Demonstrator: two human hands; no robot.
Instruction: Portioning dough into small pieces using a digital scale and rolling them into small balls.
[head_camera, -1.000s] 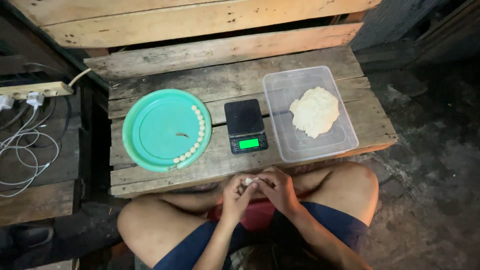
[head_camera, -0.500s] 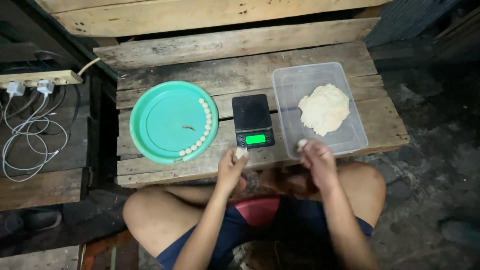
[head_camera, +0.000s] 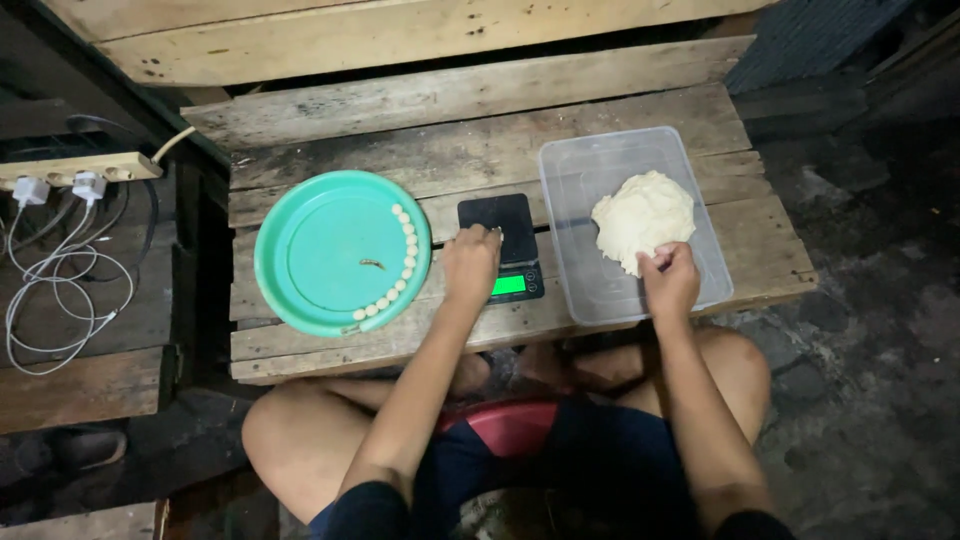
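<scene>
Pale dough (head_camera: 643, 217) in the clear tub (head_camera: 580, 290) is pinched by the right hand (head_camera: 670, 282), while the left hand (head_camera: 470, 262), fingers curled, touches the scale (head_camera: 500, 245).

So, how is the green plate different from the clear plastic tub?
The green plate is round, shallow and opaque; the clear plastic tub is rectangular, deeper and see-through. The plate holds a curved row of small white balls along its right rim; the tub holds one big lump of dough. The right hand reaches into the tub, while no hand touches the plate; the left hand is at the scale. Both rest on the wooden table.
</scene>
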